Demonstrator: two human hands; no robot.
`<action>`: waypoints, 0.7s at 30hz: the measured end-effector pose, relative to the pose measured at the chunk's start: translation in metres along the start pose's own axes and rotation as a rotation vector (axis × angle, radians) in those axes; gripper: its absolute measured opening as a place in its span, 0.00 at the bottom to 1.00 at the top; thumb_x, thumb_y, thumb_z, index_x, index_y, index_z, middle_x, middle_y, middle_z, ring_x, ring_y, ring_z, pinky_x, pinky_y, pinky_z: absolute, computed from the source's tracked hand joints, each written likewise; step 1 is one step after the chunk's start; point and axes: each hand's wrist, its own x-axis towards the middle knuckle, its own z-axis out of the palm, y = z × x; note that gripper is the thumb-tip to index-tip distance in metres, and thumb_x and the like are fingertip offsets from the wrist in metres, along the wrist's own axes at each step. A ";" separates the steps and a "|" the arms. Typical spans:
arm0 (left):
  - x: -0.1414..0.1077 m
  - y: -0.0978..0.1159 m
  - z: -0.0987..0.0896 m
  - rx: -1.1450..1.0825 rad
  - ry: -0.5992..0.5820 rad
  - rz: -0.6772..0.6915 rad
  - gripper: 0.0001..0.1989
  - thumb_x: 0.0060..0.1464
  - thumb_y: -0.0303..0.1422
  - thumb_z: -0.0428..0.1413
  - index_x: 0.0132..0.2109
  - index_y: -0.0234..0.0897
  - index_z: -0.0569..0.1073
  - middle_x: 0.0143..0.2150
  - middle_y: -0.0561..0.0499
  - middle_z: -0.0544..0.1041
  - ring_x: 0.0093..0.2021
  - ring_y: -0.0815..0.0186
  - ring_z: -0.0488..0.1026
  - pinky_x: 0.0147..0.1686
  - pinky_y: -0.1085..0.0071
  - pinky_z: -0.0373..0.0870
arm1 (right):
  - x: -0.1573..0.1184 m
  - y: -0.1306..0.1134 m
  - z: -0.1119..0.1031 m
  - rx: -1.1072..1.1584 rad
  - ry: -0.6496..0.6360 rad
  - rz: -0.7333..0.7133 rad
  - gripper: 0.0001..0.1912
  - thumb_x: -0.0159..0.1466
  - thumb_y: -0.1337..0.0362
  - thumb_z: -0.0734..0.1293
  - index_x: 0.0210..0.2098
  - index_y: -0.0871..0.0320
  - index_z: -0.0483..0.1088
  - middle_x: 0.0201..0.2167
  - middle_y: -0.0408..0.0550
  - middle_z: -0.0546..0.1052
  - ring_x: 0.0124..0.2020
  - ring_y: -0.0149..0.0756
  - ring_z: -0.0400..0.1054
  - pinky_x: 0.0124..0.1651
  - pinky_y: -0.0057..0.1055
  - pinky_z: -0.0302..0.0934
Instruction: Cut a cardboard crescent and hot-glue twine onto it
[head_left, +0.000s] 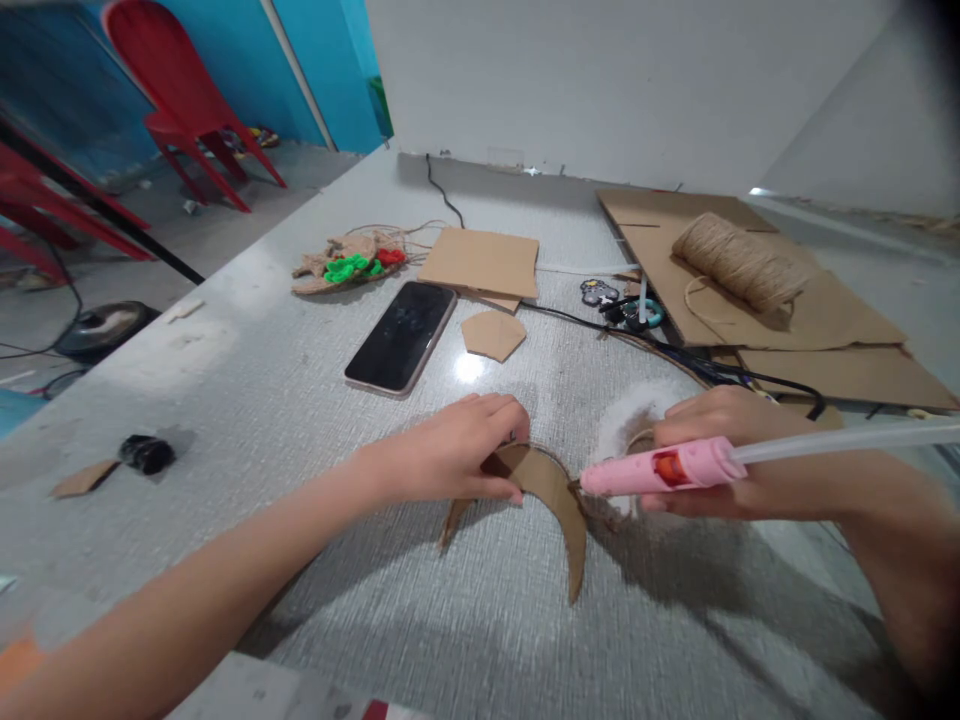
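1. at far left, a cardboard scrap (84, 480) touches a small black roll (147, 455) on the grey textured table (247, 370); beyond the table, a red plastic chair (176, 80) stands on the floor.
2. next, a twine-covered ornament (319, 273) with green and red decorations lies near the table's back left edge.
3. a smartphone (401, 340) lies flat, its screen dark.
4. the left hand (457, 440) pinches the upper left part of a cardboard crescent (553, 482) between thumb and bent fingers; the crescent is at front centre, its tips pointing toward the person.
5. behind it lie a rectangular cardboard piece (480, 258) and a pentagonal cardboard piece (493, 335).
6. a pink glue gun (626, 472) points left, its nozzle at the crescent's outer right edge; whether it touches, i cannot tell.
7. the right hand (716, 412) has its fingers curled about the gun, the exact grip partly hidden; a clear glue stick (840, 440) juts from the gun's rear.
8. at right, a twine spool (739, 260) lies on its side on stacked cardboard sheets (817, 315).
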 end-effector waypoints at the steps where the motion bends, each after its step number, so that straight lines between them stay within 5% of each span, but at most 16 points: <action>1: 0.000 0.000 0.000 0.000 0.002 0.001 0.20 0.52 0.42 0.63 0.40 0.38 0.61 0.41 0.49 0.69 0.39 0.62 0.65 0.39 0.66 0.61 | 0.000 0.000 0.000 -0.002 0.002 -0.003 0.25 0.63 0.46 0.64 0.21 0.58 0.63 0.16 0.38 0.63 0.18 0.25 0.54 0.23 0.26 0.42; 21: 0.000 0.001 -0.001 -0.001 -0.001 -0.017 0.20 0.51 0.41 0.63 0.41 0.38 0.62 0.40 0.50 0.68 0.39 0.62 0.65 0.39 0.67 0.61 | -0.009 0.005 -0.012 0.179 0.018 0.047 0.22 0.63 0.48 0.65 0.22 0.57 0.62 0.18 0.38 0.63 0.19 0.26 0.56 0.21 0.26 0.48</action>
